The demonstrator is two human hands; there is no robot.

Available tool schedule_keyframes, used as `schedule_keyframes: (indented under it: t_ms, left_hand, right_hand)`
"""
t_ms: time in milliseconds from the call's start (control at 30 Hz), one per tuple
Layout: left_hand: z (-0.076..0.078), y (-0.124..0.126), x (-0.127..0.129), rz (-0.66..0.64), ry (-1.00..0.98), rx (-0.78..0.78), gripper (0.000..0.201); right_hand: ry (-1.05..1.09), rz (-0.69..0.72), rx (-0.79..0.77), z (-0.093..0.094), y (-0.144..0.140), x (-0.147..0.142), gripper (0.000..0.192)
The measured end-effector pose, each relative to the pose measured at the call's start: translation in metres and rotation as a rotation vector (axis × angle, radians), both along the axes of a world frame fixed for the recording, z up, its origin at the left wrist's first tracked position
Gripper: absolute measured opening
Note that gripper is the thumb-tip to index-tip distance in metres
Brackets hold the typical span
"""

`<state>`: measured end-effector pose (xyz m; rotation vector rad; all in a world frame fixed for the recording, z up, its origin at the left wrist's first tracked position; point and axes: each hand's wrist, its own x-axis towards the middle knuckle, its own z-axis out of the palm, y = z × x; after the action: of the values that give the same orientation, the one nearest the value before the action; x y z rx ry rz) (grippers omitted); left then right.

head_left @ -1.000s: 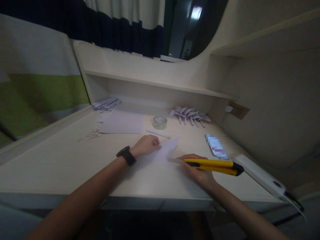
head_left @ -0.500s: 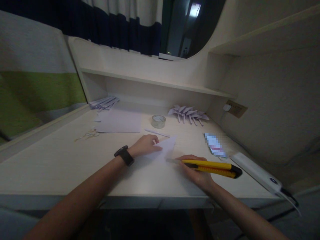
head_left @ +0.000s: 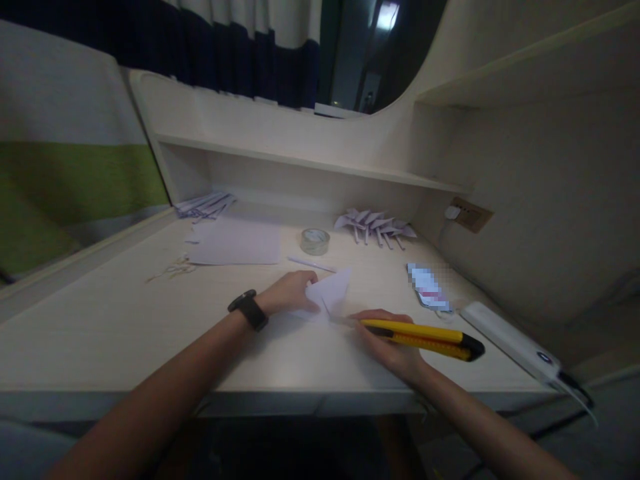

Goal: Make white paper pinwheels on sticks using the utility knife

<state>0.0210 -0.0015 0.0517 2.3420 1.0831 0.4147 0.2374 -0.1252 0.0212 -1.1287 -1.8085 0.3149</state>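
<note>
My left hand (head_left: 289, 293) is partly curled over a small white paper sheet (head_left: 331, 287) with a pointed upper corner, pinching its left side between thumb and fingers. My palm covers that side of the sheet, so its full outline is hidden; the lower edge fades into the pale desk top (head_left: 150, 340). My right hand (head_left: 396, 357) is closed around a yellow-and-black plastic utility knife (head_left: 430, 335), which hides part of my fingers. Its thin grey blade (head_left: 342, 321) points left at the sheet, blurred enough that I cannot tell whether the tip touches it. A short dark line runs on the paper by the tip; slit or crease, I cannot say.

Both my forearms cross the desk's front edge and are cut off at the bottom of the view. Left of my watch, a broad stretch of desk runs to the raised side rim. Beyond the sheet, a thin white stick (head_left: 311, 264) lies just past my left fingers, with a clear tape roll (head_left: 315, 242) behind it. Right of the sheet there is room up to the phone (head_left: 427, 287), its screen masked by blocks, and the long white plastic box (head_left: 510, 341). The white folded-paper pinwheels (head_left: 375, 225) at the back overlap, too tangled to count.
</note>
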Motion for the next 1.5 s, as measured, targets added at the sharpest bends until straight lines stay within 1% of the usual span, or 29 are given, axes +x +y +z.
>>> schedule_keyframes:
  t_ms: [233,467,800,1000,1067,1200,1333,1500]
  left_hand:
    - [0.0004,0.0002,0.0,-0.004,0.003,-0.004,0.041]
    - [0.0011,0.0004,0.0,-0.004,0.013,-0.004,0.041]
    - [0.0015,-0.0009,0.0,0.002,0.011,-0.001,0.04]
    - [0.0003,0.0011,-0.0001,-0.007,0.003,-0.006,0.042]
    - [-0.0014,0.003,-0.0003,-0.009,0.0,-0.026,0.042]
    - [-0.0032,0.0063,-0.0016,-0.032,-0.053,-0.095,0.044]
    - [-0.0008,0.0064,-0.0029,-0.07,-0.128,-0.199,0.044]
    - [0.0024,0.0047,-0.0027,-0.068,-0.172,-0.313,0.049]
  right_hand:
    - [-0.006,0.011,0.006,0.0015,0.0004,-0.0018,0.01]
    - [-0.045,-0.028,0.017,0.0021,-0.0003,-0.0015,0.012]
    - [-0.025,0.007,0.007,-0.0024,0.0024,0.0002,0.01]
    - [-0.052,0.023,0.033,-0.0011,0.001,0.0018,0.01]
    - [-0.078,0.02,0.035,-0.0007,0.0003,0.0024,0.011]
    - [-0.146,-0.03,0.072,-0.0003,-0.0006,0.0027,0.011]
    - [-0.174,-0.023,0.096,0.001,-0.0015,0.0024,0.011]
    - [-0.211,-0.019,0.092,0.0029,-0.0022,0.0023,0.012]
